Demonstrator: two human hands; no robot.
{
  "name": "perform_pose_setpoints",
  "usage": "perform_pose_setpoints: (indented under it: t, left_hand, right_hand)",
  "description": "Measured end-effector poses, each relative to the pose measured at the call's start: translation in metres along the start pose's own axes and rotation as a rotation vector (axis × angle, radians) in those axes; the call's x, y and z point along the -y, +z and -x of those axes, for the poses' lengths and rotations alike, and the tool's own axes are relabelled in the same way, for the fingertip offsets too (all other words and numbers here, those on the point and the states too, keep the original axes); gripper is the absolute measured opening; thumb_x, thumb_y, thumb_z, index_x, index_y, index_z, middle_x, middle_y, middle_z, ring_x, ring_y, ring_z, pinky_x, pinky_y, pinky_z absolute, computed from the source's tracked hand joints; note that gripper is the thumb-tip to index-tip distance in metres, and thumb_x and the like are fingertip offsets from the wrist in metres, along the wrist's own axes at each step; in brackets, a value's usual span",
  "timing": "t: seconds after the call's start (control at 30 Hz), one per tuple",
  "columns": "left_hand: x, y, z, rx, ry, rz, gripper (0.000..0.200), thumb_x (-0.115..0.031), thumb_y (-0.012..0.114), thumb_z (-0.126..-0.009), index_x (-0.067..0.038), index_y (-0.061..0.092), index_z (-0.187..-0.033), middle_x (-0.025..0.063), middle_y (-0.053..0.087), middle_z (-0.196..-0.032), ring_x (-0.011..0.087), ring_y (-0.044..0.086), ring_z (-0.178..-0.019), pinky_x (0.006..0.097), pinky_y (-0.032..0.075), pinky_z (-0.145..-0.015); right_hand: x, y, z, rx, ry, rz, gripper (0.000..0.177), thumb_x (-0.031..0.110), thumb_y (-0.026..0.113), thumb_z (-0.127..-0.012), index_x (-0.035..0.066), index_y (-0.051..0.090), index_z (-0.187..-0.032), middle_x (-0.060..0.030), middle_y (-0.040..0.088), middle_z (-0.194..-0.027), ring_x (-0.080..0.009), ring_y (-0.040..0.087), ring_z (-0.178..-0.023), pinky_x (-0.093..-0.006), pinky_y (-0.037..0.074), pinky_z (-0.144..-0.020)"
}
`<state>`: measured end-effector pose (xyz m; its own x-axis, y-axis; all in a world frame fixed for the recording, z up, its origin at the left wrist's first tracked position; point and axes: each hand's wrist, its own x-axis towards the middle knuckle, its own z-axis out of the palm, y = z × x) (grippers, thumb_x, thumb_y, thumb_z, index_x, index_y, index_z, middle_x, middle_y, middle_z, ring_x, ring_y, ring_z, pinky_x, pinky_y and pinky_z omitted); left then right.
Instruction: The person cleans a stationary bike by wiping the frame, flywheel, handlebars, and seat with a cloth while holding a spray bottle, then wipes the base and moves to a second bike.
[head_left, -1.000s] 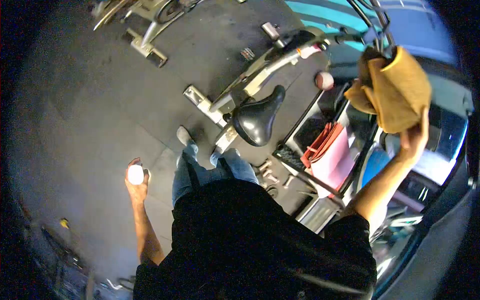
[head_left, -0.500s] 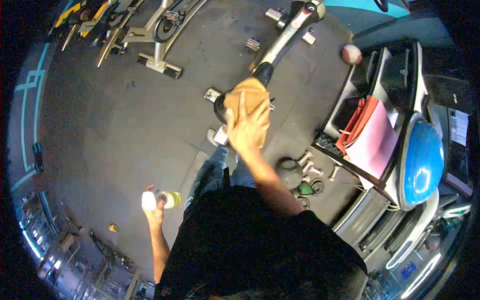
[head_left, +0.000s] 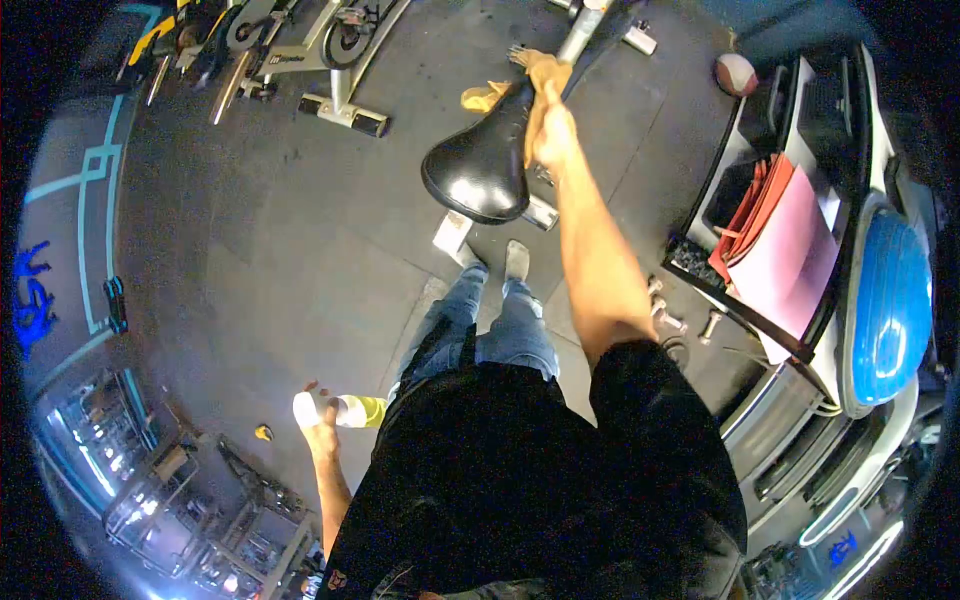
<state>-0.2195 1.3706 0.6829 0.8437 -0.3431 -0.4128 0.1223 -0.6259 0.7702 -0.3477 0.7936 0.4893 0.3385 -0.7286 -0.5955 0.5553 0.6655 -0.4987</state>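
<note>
My right hand (head_left: 553, 130) is closed on a yellow-orange cloth (head_left: 486, 97) beside the narrow end of a black bike saddle (head_left: 480, 170). Part of the cloth hangs out past the saddle's left side, and my fingertips are mostly hidden by it. The saddle's broad, glossy rear faces me. Off to the left, at waist height, my left hand (head_left: 322, 432) is wrapped round a white bottle with a yellow-green part (head_left: 365, 411). The bottle lies roughly sideways in my grip and is away from the bike.
Another exercise bike (head_left: 340, 90) stands at the upper left. To the right is a rack (head_left: 740, 310) with pink and red mats (head_left: 785, 245) and a blue balance dome (head_left: 892, 300). Small dumbbells (head_left: 711, 326) lie by it. A ball (head_left: 737, 74) rests farther back.
My right hand has moved with the cloth from on top of the saddle forward to its narrow end, uncovering the black seat. My left hand still holds the bottle.
</note>
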Motion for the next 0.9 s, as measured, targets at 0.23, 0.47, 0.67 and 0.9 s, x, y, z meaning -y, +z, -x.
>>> perform_pose_setpoints:
  t: [0.23,0.47,0.67,0.9]
  left_hand:
    - [-0.032,0.006,-0.042,0.151,0.106,-0.146,0.050,0.002,0.064,-0.078,-0.004,0.049,-0.126,0.0079,0.055,-0.108,0.0178,0.053,-0.101,0.0322,0.046,-0.088]
    - [-0.076,0.035,-0.057,0.162,0.154,-0.157,0.049,0.000,0.066,-0.079,-0.004,0.049,-0.125,0.0082,0.055,-0.109,0.0191,0.053,-0.104,0.0333,0.045,-0.091]
    - [-0.069,0.029,-0.075,0.132,0.190,-0.146,0.049,0.000,0.066,-0.080,-0.004,0.049,-0.126,0.0080,0.055,-0.113,0.0210,0.054,-0.109,0.0346,0.045,-0.095]
    - [-0.047,0.005,-0.136,0.202,0.179,-0.095,0.048,0.001,0.066,-0.079,-0.003,0.052,-0.125,0.0069,0.057,-0.111,0.0180,0.056,-0.104,0.0330,0.046,-0.091]
  right_hand:
    - [-0.043,-0.011,0.166,0.130,-0.500,1.041,0.056,0.043,0.042,-0.098,0.009,0.040,-0.143,-0.0298,0.033,-0.145,-0.0410,0.024,-0.140,-0.0482,0.019,-0.114]
    - [-0.105,-0.005,0.244,0.018,-0.799,1.648,0.057,0.042,0.058,-0.086,0.030,0.046,-0.140,-0.0235,0.024,-0.152,-0.0596,0.014,-0.134,-0.0738,0.009,-0.105]
    - [-0.042,0.033,0.155,0.025,-0.881,1.629,0.057,0.051,0.060,-0.082,0.032,0.052,-0.135,-0.0195,0.022,-0.154,-0.0579,0.023,-0.132,-0.0732,0.024,-0.101]
    - [0.034,0.069,0.034,-0.157,-0.585,1.954,0.049,0.047,0.046,-0.083,0.011,0.071,-0.104,-0.0133,0.065,-0.115,-0.0344,0.054,-0.117,-0.0422,0.044,-0.098]
